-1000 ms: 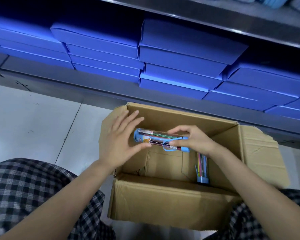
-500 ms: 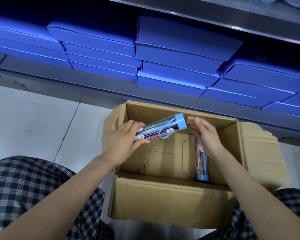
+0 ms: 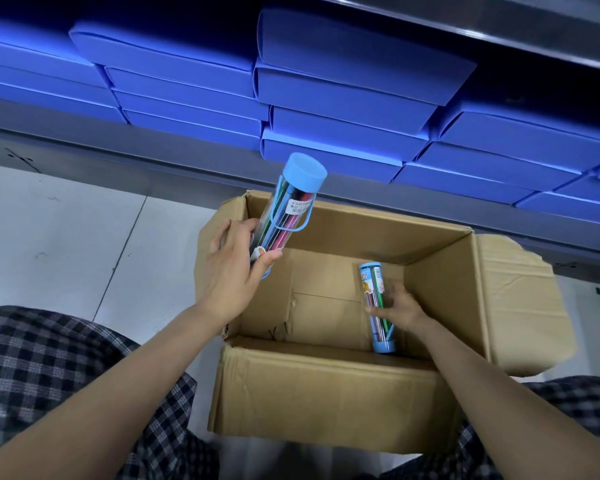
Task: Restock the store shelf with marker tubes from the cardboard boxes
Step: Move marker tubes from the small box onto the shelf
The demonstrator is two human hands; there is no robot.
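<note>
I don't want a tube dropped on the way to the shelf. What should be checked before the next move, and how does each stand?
1. Left hand grips the raised marker tube: ok.
2. Its blue cap is on: ok.
3. Right hand has closed round the second tube in the cardboard box: cannot tell.
4. More tubes left in the box: none seen.
5. Free shelf space: not ok here, blue folders fill it.

Tube label [image 3: 299, 206] print illegible
</note>
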